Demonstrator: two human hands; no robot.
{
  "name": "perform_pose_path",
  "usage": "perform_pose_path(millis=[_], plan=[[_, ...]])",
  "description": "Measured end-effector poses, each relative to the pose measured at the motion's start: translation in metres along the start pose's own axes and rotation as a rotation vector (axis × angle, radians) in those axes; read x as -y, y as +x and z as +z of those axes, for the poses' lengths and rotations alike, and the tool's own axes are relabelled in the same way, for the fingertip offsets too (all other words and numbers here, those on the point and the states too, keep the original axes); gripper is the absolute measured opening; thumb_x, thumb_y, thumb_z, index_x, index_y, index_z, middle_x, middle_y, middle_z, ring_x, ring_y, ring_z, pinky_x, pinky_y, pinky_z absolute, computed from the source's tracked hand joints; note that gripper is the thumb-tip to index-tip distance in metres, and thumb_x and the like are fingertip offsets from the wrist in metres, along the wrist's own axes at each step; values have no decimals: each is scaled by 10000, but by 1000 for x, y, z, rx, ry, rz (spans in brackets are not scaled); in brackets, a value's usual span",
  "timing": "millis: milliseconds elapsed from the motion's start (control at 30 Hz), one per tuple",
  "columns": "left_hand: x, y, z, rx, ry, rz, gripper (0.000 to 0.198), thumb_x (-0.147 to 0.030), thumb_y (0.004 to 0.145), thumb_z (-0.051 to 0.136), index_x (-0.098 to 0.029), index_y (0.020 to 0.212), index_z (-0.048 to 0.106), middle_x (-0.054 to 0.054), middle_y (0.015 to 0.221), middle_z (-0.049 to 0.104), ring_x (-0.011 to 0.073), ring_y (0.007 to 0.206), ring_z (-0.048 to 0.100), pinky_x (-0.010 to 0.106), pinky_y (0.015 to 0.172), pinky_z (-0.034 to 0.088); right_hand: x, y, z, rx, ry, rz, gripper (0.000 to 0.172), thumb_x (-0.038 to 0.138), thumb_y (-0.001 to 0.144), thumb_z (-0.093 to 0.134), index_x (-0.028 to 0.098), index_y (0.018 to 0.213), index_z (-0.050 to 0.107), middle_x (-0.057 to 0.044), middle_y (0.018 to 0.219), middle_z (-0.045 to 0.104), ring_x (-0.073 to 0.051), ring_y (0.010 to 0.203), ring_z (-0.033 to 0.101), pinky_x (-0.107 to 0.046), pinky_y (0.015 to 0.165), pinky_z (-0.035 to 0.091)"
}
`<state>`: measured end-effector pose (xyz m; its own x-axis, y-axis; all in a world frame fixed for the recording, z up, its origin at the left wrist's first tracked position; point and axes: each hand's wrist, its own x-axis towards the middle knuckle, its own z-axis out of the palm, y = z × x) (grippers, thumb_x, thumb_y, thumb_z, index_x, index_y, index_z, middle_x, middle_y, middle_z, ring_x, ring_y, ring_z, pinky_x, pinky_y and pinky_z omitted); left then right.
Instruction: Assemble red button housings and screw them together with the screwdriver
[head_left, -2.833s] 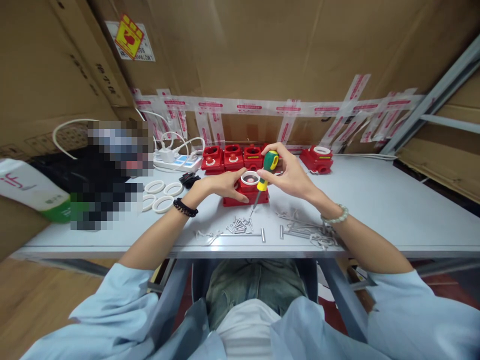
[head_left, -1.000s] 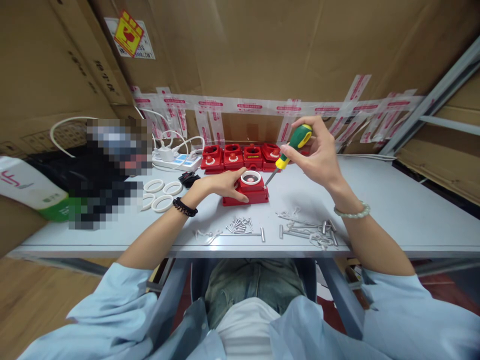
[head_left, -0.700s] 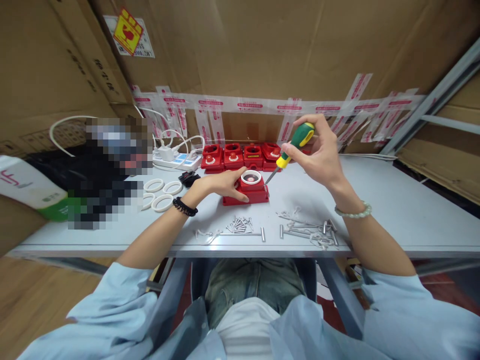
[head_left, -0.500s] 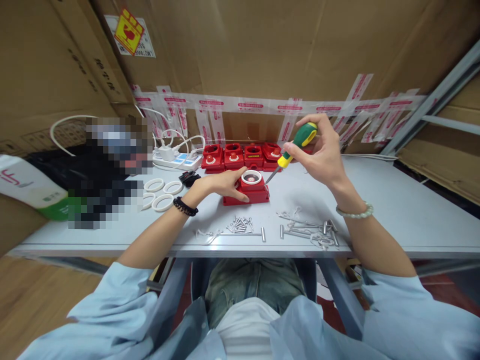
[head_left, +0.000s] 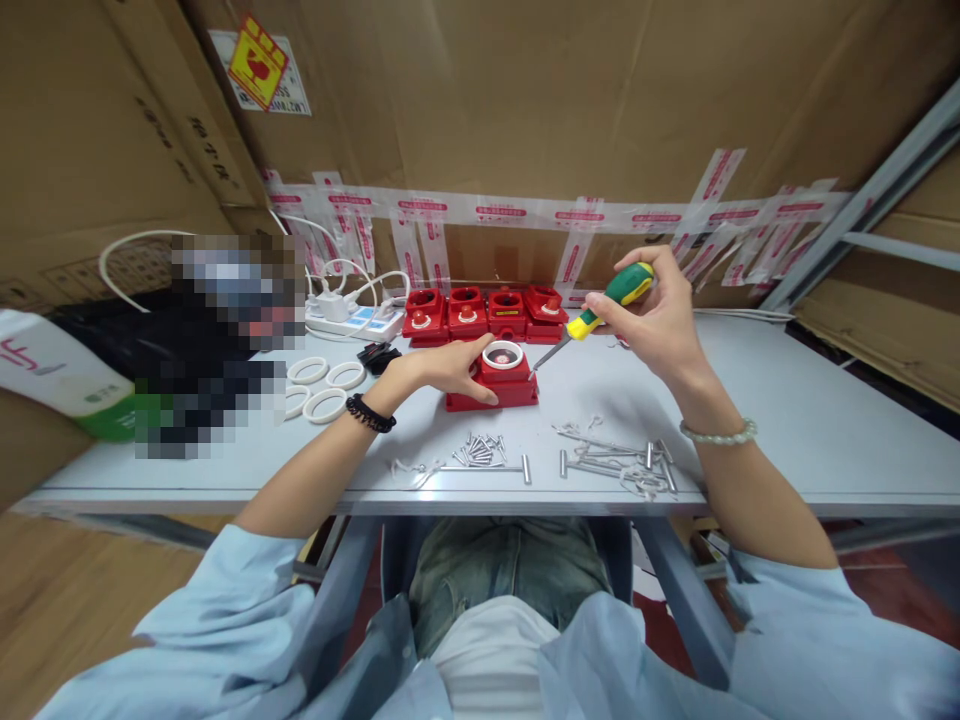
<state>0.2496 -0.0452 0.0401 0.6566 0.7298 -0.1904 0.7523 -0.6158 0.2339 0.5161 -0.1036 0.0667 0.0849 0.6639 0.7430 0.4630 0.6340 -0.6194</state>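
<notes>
A red box-shaped housing [head_left: 504, 392] with a white ring [head_left: 502, 354] on its top sits on the table in front of me. My left hand [head_left: 459, 370] grips its left side, fingers partly hidden behind it. In my right hand [head_left: 656, 315] is a screwdriver [head_left: 611, 300] with a green and yellow handle, tilted down to the left. Its tip meets the right edge of the housing, by a small screw head there. Loose screws [head_left: 482, 451] lie in a pile nearer to me, beside a metal T-shaped bar [head_left: 495, 469].
Several red housings [head_left: 466, 315] stand in a row at the back. White rings [head_left: 327, 405] and small black parts [head_left: 379, 357] lie to the left, near a power strip [head_left: 356, 320]. More metal bars with cords [head_left: 619, 463] lie front right. Cardboard [head_left: 510, 100] walls the back.
The screwdriver handle has swung right and down with my right hand, so it leans flatter. Its tip stays at the housing's right edge. My left hand has not moved.
</notes>
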Motion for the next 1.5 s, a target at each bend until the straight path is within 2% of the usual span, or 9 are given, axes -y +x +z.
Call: perform_pose_path(millis=[233, 433, 600, 767, 900, 1100, 1267, 1367, 1500], plan=[[0, -1, 0, -3, 2, -11, 1214, -736, 659, 665, -164, 1567, 97, 191, 1584, 321, 364, 1414, 395, 398, 1092, 384, 0, -1, 1, -12, 40, 18, 440, 348, 672, 829, 290, 942, 486, 48, 720, 444, -119, 567, 558, -306, 428, 548], [-1, -1, -1, 8, -3, -10, 1221, -733, 663, 657, -154, 1570, 79, 190, 1586, 318, 355, 1414, 396, 383, 1096, 386, -5, -1, 1, 0, -34, -24, 424, 365, 703, 805, 300, 985, 495, 36, 724, 467, -141, 607, 574, -326, 459, 564], [-2, -1, -2, 10, -7, -9, 1214, -729, 660, 660, -146, 1565, 101, 191, 1562, 364, 357, 1393, 421, 376, 1077, 400, -3, -3, 3, -4, 15, -7, 460, 398, 674, 828, 290, 976, 498, 35, 739, 459, -145, 619, 594, -307, 445, 577], [-2, -1, -2, 8, -18, 7, 1178, -724, 661, 663, -160, 1557, 146, 193, 1536, 407, 362, 1359, 462, 382, 1058, 412, 3, -6, 7, 52, 54, -14, 448, 400, 695, 813, 289, 988, 492, 34, 762, 448, -142, 632, 585, -323, 474, 603], [-2, -1, -2, 11, -7, 2, 1214, -730, 661, 656, -152, 1567, 92, 195, 1555, 375, 361, 1392, 420, 384, 1074, 395, 4, -8, 9, 79, 35, -26, 443, 395, 708, 799, 285, 1000, 485, 33, 783, 449, -134, 643, 568, -306, 473, 597], [-3, -1, -2, 8, 2, 6, 1176, -718, 665, 660, -159, 1558, 137, 188, 1554, 382, 362, 1392, 422, 373, 1065, 401, 5, -9, 12, 63, 31, -8, 438, 362, 690, 805, 275, 965, 476, 46, 760, 438, -107, 595, 527, -277, 451, 573], [-3, -1, -2, 7, 9, 2, 1196, -718, 679, 658, -134, 1561, 100, 208, 1577, 327, 355, 1410, 398, 376, 1092, 381, 2, -7, 11, 48, 43, 14, 435, 357, 683, 802, 274, 949, 468, 57, 730, 419, -106, 568, 516, -298, 451, 567], [-3, -1, -2, 9, 16, -2, 1188, -713, 679, 661, -156, 1564, 98, 196, 1575, 337, 356, 1407, 403, 376, 1086, 386, 6, -8, 10, 55, -18, -32, 421, 373, 697, 797, 278, 960, 482, 47, 732, 446, -116, 575, 497, -314, 476, 557], [-6, -2, -3, 10, 11, 16, 1180, -695, 682, 662, -143, 1562, 101, 201, 1549, 380, 346, 1355, 464, 357, 1050, 411, 25, -11, 17, 54, -241, -148, 417, 413, 754, 763, 290, 1071, 521, 11, 799, 538, -154, 624, 526, -375, 586, 550]])
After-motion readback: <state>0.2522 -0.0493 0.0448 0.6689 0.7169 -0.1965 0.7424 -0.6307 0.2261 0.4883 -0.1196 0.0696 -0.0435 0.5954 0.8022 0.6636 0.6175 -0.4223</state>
